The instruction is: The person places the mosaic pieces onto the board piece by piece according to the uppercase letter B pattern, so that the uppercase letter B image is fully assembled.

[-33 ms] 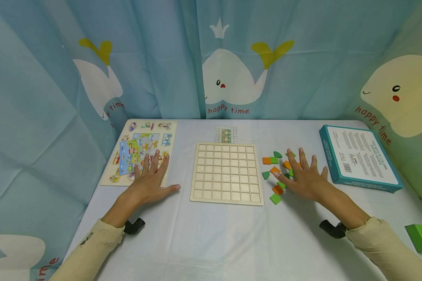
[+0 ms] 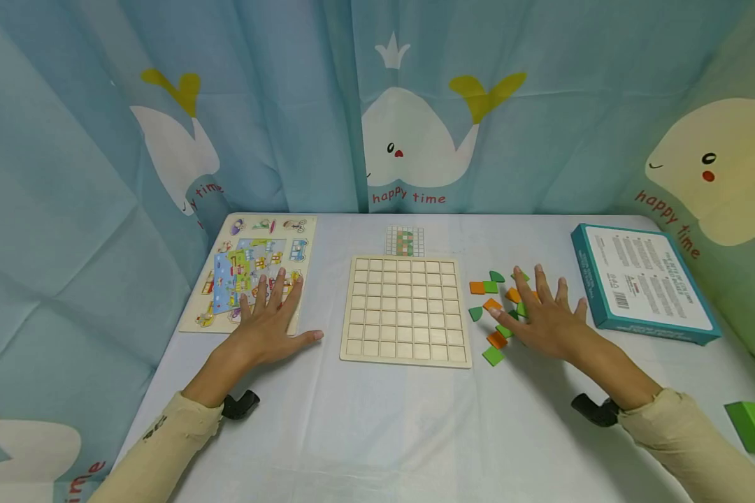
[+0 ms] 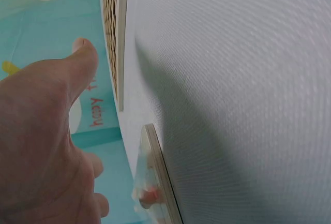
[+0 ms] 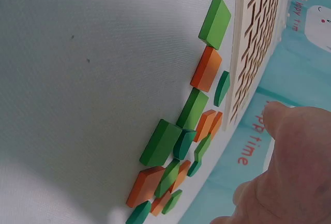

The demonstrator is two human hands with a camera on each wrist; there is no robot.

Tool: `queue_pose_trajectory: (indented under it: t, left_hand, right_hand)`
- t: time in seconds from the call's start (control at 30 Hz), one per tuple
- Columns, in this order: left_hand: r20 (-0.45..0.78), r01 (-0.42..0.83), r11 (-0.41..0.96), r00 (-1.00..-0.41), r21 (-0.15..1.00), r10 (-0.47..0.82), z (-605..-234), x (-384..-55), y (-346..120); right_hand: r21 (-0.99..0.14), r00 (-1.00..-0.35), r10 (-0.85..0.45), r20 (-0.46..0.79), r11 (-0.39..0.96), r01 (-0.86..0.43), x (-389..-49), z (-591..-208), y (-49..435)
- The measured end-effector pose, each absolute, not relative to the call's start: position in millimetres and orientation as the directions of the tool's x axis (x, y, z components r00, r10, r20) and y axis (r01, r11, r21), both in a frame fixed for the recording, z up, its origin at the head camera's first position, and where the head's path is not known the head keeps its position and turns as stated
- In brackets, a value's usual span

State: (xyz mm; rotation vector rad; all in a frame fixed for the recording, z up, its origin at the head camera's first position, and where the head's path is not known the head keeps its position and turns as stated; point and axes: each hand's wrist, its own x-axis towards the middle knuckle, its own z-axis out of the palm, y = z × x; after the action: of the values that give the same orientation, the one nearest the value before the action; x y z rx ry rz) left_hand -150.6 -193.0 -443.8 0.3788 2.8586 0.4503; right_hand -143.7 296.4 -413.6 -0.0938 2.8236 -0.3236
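In the head view my left hand (image 2: 269, 328) hovers over the near right part of a picture puzzle board (image 2: 252, 232), fingers spread and holding nothing. The left wrist view shows its thumb apart from the table surface. My right hand (image 2: 550, 325) is spread above a loose scatter of tiles and hides some of them. Among these are square orange tiles (image 2: 476, 287), square light green tiles (image 2: 493, 356) and dark green rounded pieces (image 2: 496, 276). Between the hands lies a pale wooden grid board (image 2: 405, 309), its cells bare.
Behind the grid board lies a small card (image 2: 405, 241) with a grid and a green and orange pattern. A teal box (image 2: 651, 283) lies at the right, and a green block (image 2: 753, 427) stands near the right edge. Whale-print curtains (image 2: 277, 140) enclose the table (image 2: 352, 426).
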Motion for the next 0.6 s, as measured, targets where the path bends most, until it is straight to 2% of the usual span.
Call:
queue_pose_trajectory:
  t: [0.37, 0.6]
  left_hand:
    - [-0.192, 0.225, 0.916, -0.935, 0.331, 0.299, -442.0, -148.9, -190.7]
    - [-0.164, 0.299, 0.897, -0.917, 0.326, 0.365, -439.0, -151.5, -187.7]
  right_hand:
    - [-0.242, -0.941, -0.093, -0.326, 0.970, -0.012, -148.5, -414.9, 309.3]
    - [-0.351, -0.939, -0.140, -0.313, 0.936, -0.023, -159.3, -407.3, 330.7]
